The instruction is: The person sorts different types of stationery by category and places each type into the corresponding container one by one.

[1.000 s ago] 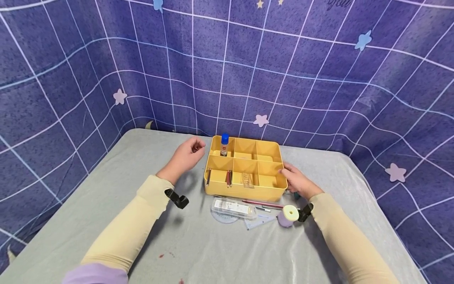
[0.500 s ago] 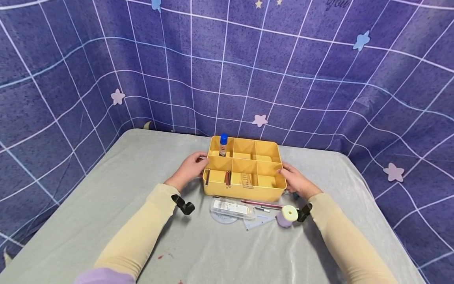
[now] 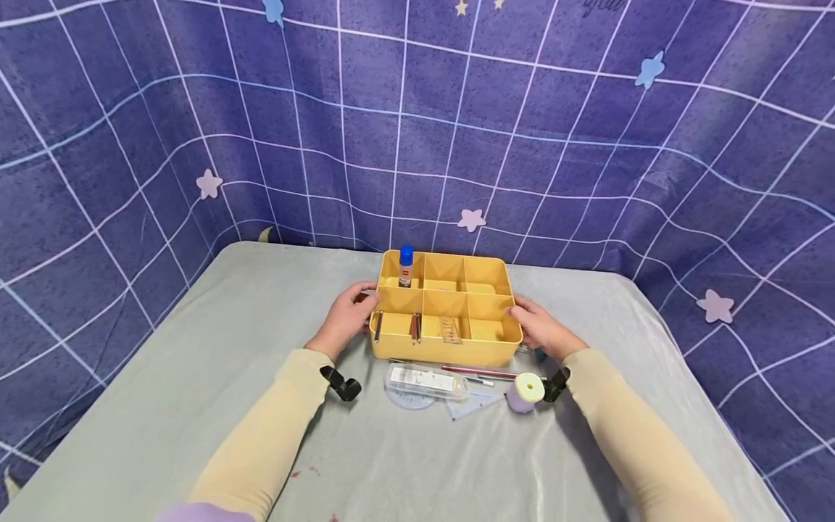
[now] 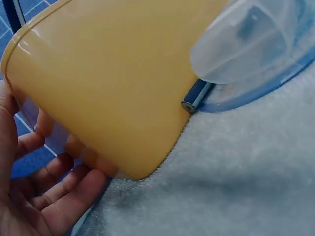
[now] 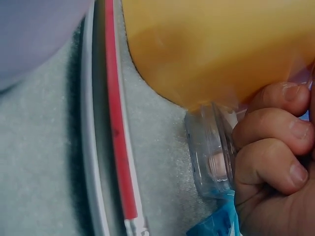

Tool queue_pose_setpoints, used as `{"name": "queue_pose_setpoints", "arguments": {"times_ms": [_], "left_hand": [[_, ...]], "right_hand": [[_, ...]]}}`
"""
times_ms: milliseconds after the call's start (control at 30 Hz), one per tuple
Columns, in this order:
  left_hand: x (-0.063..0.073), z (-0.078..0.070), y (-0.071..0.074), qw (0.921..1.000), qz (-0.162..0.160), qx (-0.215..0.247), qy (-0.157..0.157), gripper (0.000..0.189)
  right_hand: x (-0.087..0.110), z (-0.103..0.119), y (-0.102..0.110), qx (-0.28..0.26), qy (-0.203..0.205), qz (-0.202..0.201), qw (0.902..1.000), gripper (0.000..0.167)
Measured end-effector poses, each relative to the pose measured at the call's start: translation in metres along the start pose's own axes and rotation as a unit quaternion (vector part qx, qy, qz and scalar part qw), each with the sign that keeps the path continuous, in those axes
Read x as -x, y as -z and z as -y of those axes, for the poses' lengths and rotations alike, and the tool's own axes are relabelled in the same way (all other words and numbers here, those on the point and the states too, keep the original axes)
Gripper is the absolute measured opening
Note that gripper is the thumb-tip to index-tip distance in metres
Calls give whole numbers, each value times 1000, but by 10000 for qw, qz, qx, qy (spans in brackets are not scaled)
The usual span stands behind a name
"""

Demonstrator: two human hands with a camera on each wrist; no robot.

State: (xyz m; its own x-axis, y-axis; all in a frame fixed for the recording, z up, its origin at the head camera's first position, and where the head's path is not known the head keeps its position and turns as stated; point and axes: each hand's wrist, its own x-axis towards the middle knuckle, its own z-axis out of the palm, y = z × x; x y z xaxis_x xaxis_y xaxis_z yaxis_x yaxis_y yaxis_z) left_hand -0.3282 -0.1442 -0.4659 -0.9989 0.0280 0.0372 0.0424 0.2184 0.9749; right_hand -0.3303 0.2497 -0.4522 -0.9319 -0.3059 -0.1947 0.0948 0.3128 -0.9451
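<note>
Box (image 3: 446,353): yellow, glossy, six compartments, rounded corners; near far edge of surface (image 3: 378,457). Left hand (image 3: 344,317) and right hand (image 3: 543,330) pinch opposite ends, fingers bent.

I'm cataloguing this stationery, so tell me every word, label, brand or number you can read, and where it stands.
"you", probably: clipped cursive on the purple grid-patterned cloth.
Label on the blue-capped glue stick: too small to read.
Label on the long clear plastic case: too small.
Marks on the clear plastic triangle and on the clear flat piece in the yellow plastic box: too small.
Wrist views: nothing readable.
</note>
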Motion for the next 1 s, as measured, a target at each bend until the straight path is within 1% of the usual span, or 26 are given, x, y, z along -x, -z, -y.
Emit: {"name": "queue_pose_setpoints", "arguments": {"times_ms": [67, 200, 300, 367, 433, 467, 500, 567, 633, 667, 700, 767, 833, 900, 967, 1000], "left_hand": [[1, 3, 0, 9999, -82, 69, -8, 40], [1, 8, 0, 9996, -240, 130, -70, 39], [1, 10, 0, 9993, -327, 127, -119, 39], [1, 11, -1, 9992, -346, 115, -133, 40], [2, 11, -2, 9993, -341, 95, -136, 40], [1, 11, -3, 9993, -347, 95, -133, 40], [1, 11, -4, 9993, -337, 71, -144, 40], [1, 11, -5, 9993, -330, 82, -135, 40], [1, 11, -5, 9993, -330, 107, -119, 40], [1, 11, -5, 9993, -335, 109, -106, 40], [1, 11, -5, 9993, -331, 126, -91, 40], [0, 12, -5, 9993, -340, 146, -55, 40], [0, 13, -5, 9993, -342, 144, -40, 41], [-1, 14, -5, 9993, -344, 116, -44, 42], [-1, 15, -5, 9994, -341, 84, -52, 42], [-2, 16, -6, 9994, -339, 60, -67, 43]], "right_hand": [[-2, 2, 0, 97, 14, 2, 10000, 55], [-3, 9, 4, 482, 132, 102, 9987, 60], [1, 15, 10, 943, 401, 235, 9945, 63], [6, 18, 18, 1267, 504, 115, 9906, 60], [11, 20, 27, 1721, 523, -152, 9836, 52], [14, 20, 32, 1986, 446, -323, 9785, 48], [16, 20, 36, 2350, 409, -489, 9699, 45], [20, 17, 45, 3075, 326, -672, 9486, 45], [23, 13, 50, 3663, 242, -619, 9281, 53], [25, 11, 51, 3901, 213, -527, 9190, 60], [26, 9, 51, 4074, 214, -436, 9120, 66], [28, 6, 49, 4229, 84, -217, 9059, 79], [30, 6, 45, 4462, -54, -141, 8948, 86], [32, 7, 40, 4687, -203, -169, 8830, 82], [33, 10, 34, 4849, -426, -191, 8733, 71], [33, 11, 32, 4891, -537, -198, 8703, 65]]}}
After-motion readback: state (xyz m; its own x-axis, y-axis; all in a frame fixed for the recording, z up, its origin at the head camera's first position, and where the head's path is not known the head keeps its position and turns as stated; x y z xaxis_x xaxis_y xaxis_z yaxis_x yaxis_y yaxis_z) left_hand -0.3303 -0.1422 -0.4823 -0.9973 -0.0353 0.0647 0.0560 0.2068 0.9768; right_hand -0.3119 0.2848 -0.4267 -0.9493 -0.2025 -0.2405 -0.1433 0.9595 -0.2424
